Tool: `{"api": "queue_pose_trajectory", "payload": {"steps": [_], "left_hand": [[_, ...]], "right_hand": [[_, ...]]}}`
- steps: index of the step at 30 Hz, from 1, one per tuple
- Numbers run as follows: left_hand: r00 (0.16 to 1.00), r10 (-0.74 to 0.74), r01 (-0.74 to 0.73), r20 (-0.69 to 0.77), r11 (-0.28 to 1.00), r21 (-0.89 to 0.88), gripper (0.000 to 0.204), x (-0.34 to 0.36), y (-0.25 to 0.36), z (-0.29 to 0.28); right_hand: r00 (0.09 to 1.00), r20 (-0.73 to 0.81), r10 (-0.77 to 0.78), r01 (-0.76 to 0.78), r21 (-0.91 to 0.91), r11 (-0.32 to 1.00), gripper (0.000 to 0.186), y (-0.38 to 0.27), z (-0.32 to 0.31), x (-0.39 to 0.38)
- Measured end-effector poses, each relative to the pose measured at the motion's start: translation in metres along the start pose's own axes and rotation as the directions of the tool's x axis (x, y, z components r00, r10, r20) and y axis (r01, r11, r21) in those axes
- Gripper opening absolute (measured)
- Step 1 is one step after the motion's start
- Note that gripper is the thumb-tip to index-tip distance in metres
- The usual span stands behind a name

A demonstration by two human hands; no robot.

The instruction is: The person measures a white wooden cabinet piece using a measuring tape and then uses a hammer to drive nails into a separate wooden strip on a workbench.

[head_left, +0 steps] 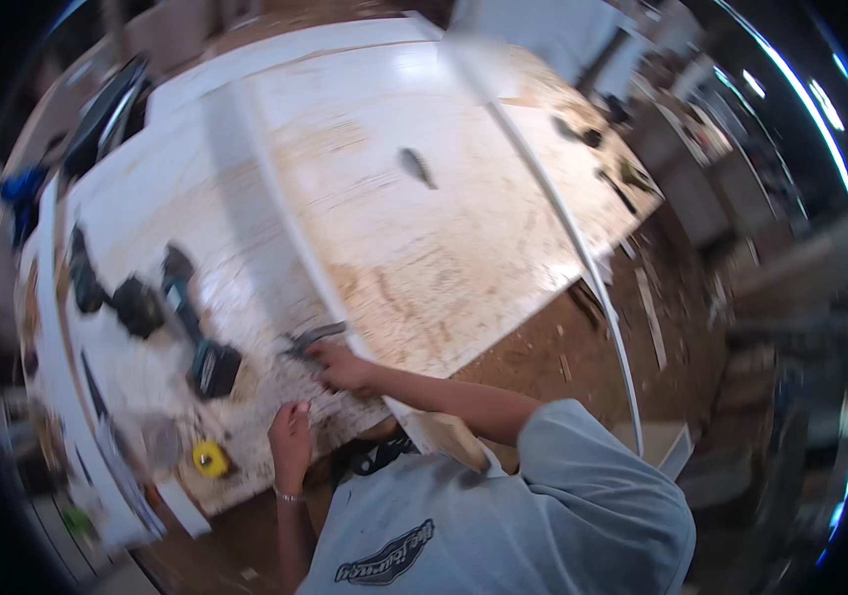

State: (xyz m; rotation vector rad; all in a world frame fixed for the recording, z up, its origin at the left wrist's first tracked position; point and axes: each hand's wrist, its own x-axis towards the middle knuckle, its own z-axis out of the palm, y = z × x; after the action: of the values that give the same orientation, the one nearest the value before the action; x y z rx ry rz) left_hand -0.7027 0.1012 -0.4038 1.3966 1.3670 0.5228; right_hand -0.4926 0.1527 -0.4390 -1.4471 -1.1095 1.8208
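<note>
My right hand (pixel 339 367) reaches across the near edge of the worktable and is closed on a grey metal hand tool (pixel 317 337) that looks like pliers; blur hides its exact shape. Just left of it and nearer to me, my left hand (pixel 290 436) is raised with its fingers drawn together. Whatever its fingertips pinch, if anything, is too small to make out. A long, narrow white board (pixel 290 223) runs from beside my right hand toward the far side of the table.
Cordless power tools (pixel 191 317) lie left on the worktable (pixel 424 258), with a yellow tape measure (pixel 210 459) near its front edge. A thin white strip (pixel 553 193) arcs over the right side. A small dark object (pixel 417 167) lies mid-table. Wood scraps (pixel 652 317) litter the floor.
</note>
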Motion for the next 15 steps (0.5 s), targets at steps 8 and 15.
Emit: {"api": "queue_pose_trajectory", "payload": {"steps": [8, 15], "left_hand": [[0.947, 0.086, -0.068, 0.311, 0.995, -0.068, 0.079, 0.011, 0.041, 0.108], [0.994, 0.106, -0.104, -0.026, 0.992, 0.074, 0.08, 0.044, 0.077, 0.207]], "right_hand": [[0.906, -0.054, -0.42, 0.339, -0.504, 0.795, 0.047, -0.063, -0.048, -0.048], [0.613, -0.622, -0.487, 0.467, -0.212, 0.858, 0.022, -0.05, -0.15, -0.094]]}}
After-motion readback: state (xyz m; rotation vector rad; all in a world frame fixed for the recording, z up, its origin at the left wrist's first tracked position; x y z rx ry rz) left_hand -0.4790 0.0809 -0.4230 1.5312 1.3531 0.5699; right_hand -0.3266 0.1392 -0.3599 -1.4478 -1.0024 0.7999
